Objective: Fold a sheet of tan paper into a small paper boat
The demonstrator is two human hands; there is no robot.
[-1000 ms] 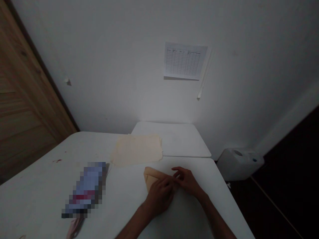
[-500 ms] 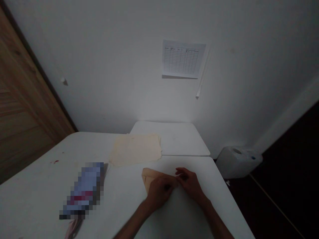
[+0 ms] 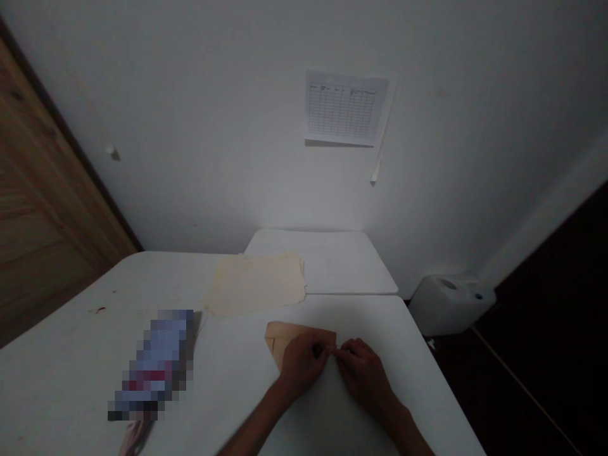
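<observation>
Touching the brown paper [image 3: 279,339]: both hands, at the lower centre of the frame, where it lies flat on the white table [image 3: 228,354]
Left hand [image 3: 301,364]: laid over the paper's lower right part, thumb and forefinger curved into a narrow ring, tips near its right edge; whether they pinch or press, I cannot tell
Right hand [image 3: 363,367]: just right of the left, fingers bent and close together, tips at the paper's right edge; a firm hold cannot be made out
Paper's shape: folded like an envelope, crease lines showing at its left end, middle hidden by the left hand
Pale sheets [image 3: 256,285]: a ragged-edged pile left of centre, beyond the paper
Blurred-out item [image 3: 154,354]: lower left, a pink strip [image 3: 135,434] at its near end
Wall sheet [image 3: 346,107]: printed grid, upper centre
White container [image 3: 449,304]: right side, beyond the table's edge
</observation>
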